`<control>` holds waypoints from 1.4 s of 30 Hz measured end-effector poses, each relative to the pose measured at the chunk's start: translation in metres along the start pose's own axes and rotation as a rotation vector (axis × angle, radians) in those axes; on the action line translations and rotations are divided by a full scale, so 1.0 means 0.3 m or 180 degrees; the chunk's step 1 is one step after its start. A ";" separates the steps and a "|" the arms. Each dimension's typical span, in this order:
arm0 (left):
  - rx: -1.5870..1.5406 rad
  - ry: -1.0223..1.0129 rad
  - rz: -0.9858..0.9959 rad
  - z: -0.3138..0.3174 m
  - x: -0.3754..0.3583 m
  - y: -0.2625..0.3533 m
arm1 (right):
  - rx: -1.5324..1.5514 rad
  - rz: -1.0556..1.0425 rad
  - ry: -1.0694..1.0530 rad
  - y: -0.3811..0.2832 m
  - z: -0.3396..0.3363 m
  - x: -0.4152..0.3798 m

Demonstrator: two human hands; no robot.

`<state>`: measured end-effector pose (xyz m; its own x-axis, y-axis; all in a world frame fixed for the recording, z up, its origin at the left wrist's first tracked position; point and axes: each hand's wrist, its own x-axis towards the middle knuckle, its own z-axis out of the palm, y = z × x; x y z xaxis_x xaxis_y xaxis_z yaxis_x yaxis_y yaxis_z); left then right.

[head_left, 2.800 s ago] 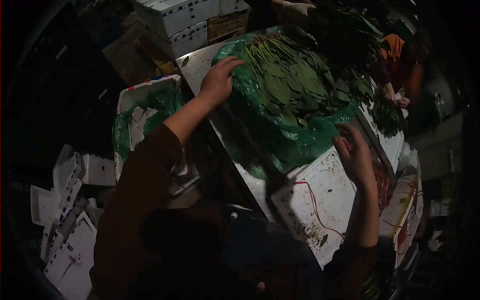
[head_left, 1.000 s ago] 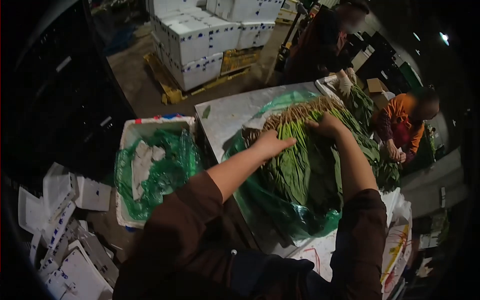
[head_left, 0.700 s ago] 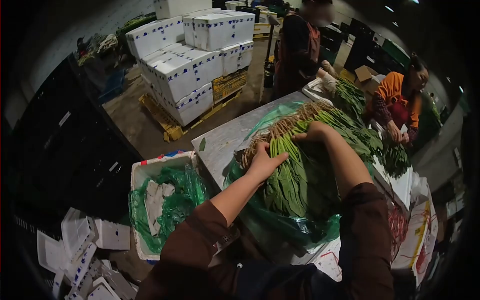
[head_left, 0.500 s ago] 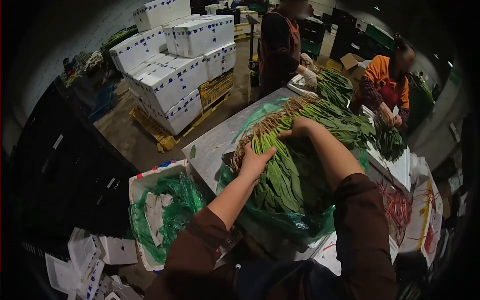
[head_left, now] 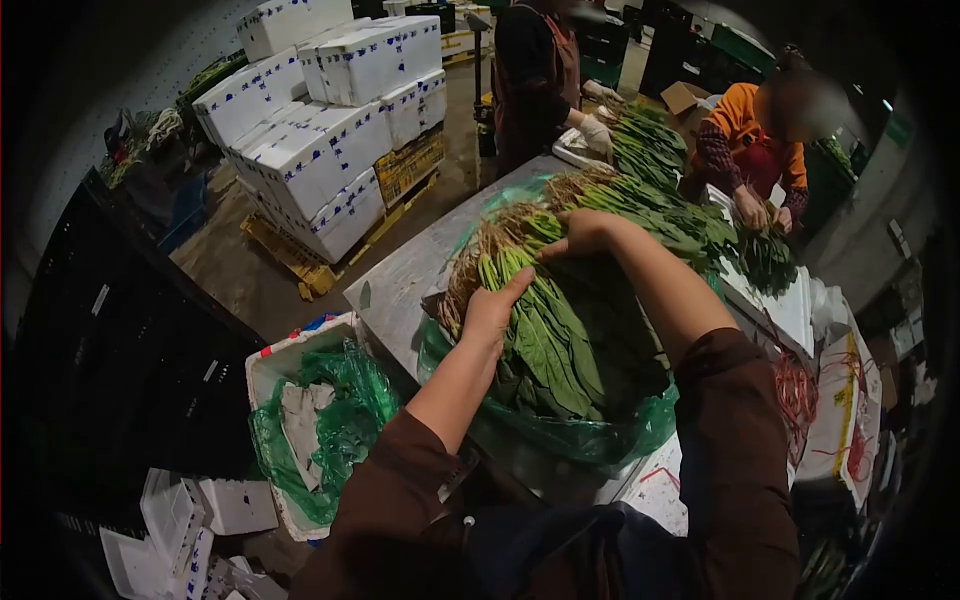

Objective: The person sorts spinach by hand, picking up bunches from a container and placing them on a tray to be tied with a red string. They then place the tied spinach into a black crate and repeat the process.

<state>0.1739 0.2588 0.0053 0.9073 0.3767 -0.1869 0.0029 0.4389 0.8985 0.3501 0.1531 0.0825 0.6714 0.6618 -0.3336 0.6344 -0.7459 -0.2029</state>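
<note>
A heap of leafy greens [head_left: 550, 345] with long green stems and brown roots lies on green plastic film [head_left: 600, 440] on the metal table. My left hand [head_left: 490, 310] is closed round the near side of a bunch, thumb across the stems just below the roots. On the bunch's far side, my right hand [head_left: 590, 235] bends over the stems with its thumb pointing left; its other fingers are partly hidden among the greens. Leaves from the held bunch hang toward me. More greens [head_left: 660, 210] stretch behind my right hand.
Metal table [head_left: 385, 285]. Left of it stands a foam box [head_left: 262, 375] lined with green film. White foam boxes [head_left: 320, 150] are stacked on a yellow pallet [head_left: 285, 245]. Two co-workers handle greens across the table, one in an orange top [head_left: 735, 110]. Red ties [head_left: 795, 395] lie at right.
My view has shifted slightly, so the scene sits further left and higher. Both hands stay on the bunch, and a dark gap beside its leaves looks wider. The orange-topped co-worker's head has dipped.
</note>
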 end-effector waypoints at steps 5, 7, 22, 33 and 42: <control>-0.0415 -0.0394 0.0152 0.015 -0.008 -0.023 | -0.1385 0.0107 0.1371 -0.053 0.056 -0.090; -0.0389 -0.0432 0.0352 0.011 0.013 -0.042 | -0.0363 0.0002 0.0386 -0.026 0.021 -0.069; -0.0581 -0.0217 -0.0303 -0.045 0.042 -0.063 | -0.0087 0.0257 -0.0246 0.004 -0.016 0.008; -0.0113 -0.0697 -0.0105 -0.011 -0.019 0.007 | 0.1817 -0.0109 -0.0967 0.080 -0.064 -0.109; -0.0843 -0.1205 0.0522 0.064 -0.017 0.051 | 0.2147 -0.0947 -0.0469 -0.040 -0.145 -0.287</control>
<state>0.1772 0.2479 0.0277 0.9761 0.1567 0.1504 -0.2154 0.6094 0.7631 0.3013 0.1083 0.1538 0.4201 0.8610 -0.2867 0.3770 -0.4529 -0.8080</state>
